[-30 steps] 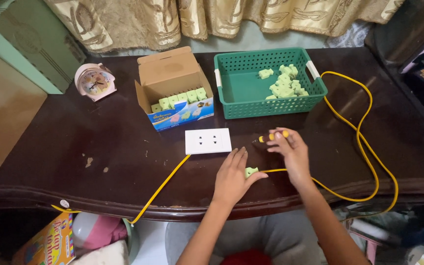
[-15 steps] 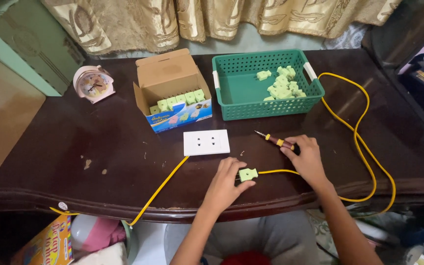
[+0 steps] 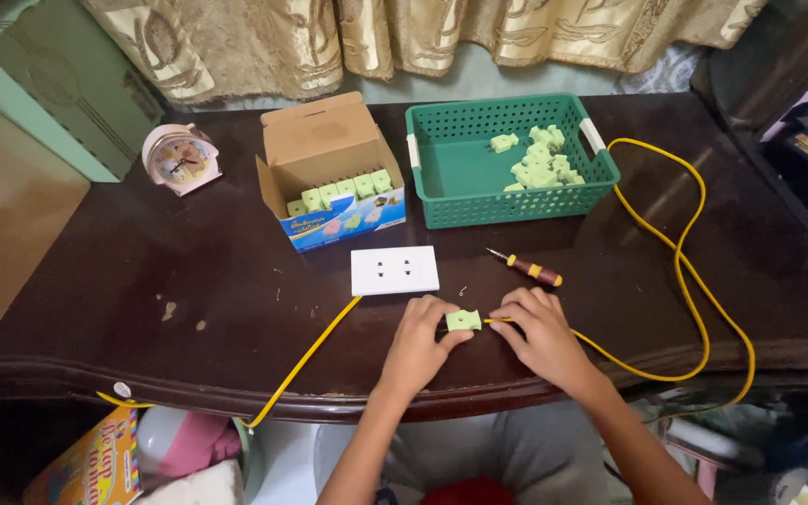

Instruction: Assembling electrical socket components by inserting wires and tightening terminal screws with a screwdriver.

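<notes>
Fingers of left hand (image 3: pixel 420 339) pinch green plug (image 3: pixel 463 320); right hand (image 3: pixel 537 329) grips yellow cable (image 3: pixel 694 281)

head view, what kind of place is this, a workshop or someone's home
Most likely a home, with small assembly work done on a dark wooden table. Gold curtains hang behind it, a pink alarm clock stands on it, and household clutter lies underneath.

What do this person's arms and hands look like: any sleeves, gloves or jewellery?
Both arms are bare from the bottom of the picture up to the fingers, with no sleeves in view. The left hand and the right hand wear no gloves, and I can see no rings, watch or bracelet on either wrist. The arms are slim, and the fingernails look short and plain.
</notes>
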